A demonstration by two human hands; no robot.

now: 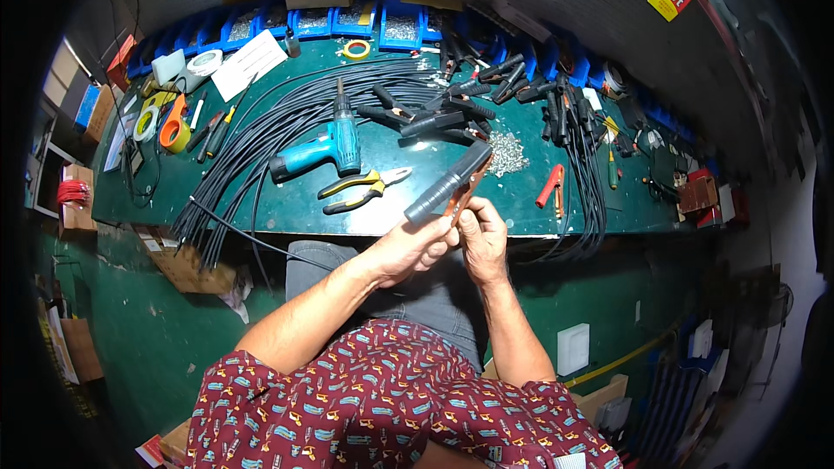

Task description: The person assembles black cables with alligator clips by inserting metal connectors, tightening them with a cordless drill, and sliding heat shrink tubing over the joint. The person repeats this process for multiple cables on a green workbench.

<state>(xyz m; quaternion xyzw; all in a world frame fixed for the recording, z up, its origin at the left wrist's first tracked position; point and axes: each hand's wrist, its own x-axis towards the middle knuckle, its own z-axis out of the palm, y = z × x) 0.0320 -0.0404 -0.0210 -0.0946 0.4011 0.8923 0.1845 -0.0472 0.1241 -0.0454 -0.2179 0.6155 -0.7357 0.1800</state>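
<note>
Above my lap, at the front edge of the table, both hands meet on a black-handled clamp (445,182) with copper-coloured metal along its right side. My left hand (415,247) is closed round its lower end. My right hand (483,236) is closed too, thumb and fingers pinching at the copper part; the exact spot under the fingertips is hidden. Just left of the clamp lie yellow-and-black pliers (365,189) and a teal power drill (326,149). Beyond it are a pile of black clamps (434,123) and a heap of small metal parts (507,155).
A bundle of black cables (234,161) arcs across the left of the green table (304,213); one strand passes over the edge toward my left forearm. A red clamp (551,187) and more black cables (591,182) lie right. Blue bins (400,24) line the back. Tape rolls (175,132) sit left.
</note>
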